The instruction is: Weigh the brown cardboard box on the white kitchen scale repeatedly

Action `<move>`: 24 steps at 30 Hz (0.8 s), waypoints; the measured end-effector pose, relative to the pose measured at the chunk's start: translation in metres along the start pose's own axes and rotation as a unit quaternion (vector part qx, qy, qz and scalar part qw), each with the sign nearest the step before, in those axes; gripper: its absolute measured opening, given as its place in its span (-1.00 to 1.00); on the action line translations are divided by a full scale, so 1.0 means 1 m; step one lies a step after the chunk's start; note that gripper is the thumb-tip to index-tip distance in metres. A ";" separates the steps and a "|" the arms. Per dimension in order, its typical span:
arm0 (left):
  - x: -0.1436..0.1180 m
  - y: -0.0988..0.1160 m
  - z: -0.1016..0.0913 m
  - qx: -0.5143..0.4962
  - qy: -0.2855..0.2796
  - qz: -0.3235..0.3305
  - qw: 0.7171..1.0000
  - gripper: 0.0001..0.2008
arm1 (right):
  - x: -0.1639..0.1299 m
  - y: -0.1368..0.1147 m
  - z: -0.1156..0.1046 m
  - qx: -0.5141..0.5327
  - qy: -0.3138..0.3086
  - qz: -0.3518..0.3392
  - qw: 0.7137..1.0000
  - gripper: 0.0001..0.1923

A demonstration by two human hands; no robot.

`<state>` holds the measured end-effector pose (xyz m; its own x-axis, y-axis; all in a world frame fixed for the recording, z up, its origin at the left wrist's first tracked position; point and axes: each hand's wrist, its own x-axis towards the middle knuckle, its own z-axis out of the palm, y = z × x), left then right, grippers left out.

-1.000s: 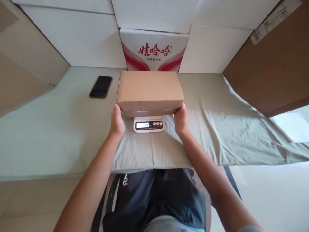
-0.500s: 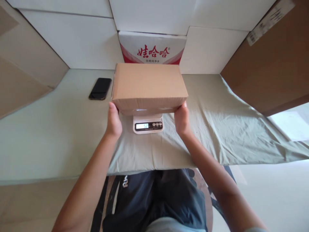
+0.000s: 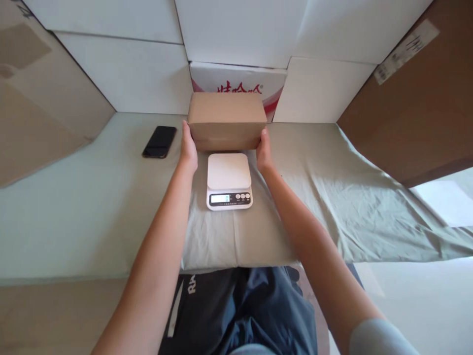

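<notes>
Head view: the box has come off the scale and now sits behind it on the desk, clamped between left hand and right hand; the scale's platform is bare, weighing apparently finished.

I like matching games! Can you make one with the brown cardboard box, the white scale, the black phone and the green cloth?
Things:
1. brown cardboard box
2. white kitchen scale
3. black phone
4. green cloth

Places:
A. lying flat to the left
B. spread under the scale
C. held between the left hand and right hand
D. nothing on its platform

Pairs: 1-C, 2-D, 3-A, 4-B
</notes>
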<state>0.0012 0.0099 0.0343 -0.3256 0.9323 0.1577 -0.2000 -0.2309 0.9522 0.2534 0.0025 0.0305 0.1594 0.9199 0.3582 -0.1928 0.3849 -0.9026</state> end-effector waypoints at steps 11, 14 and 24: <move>0.005 -0.036 -0.012 0.006 0.005 -0.025 1.000 -0.12 | 0.011 0.042 -0.012 0.015 0.009 0.052 0.998 -0.11; 0.008 -0.040 -0.011 0.011 0.011 -0.015 1.000 -0.12 | 0.014 0.048 -0.013 0.039 0.006 0.048 0.998 -0.04; 0.018 -0.057 -0.016 0.026 -0.008 0.020 0.999 -0.06 | 0.006 0.031 -0.014 -0.027 0.015 0.041 0.999 0.08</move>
<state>-0.0079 0.0354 -0.0217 -0.3176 0.9270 0.1997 -0.1392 -0.2539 0.9572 0.2620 0.0185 0.0011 0.1746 0.9451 0.2763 -0.1532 0.3033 -0.9405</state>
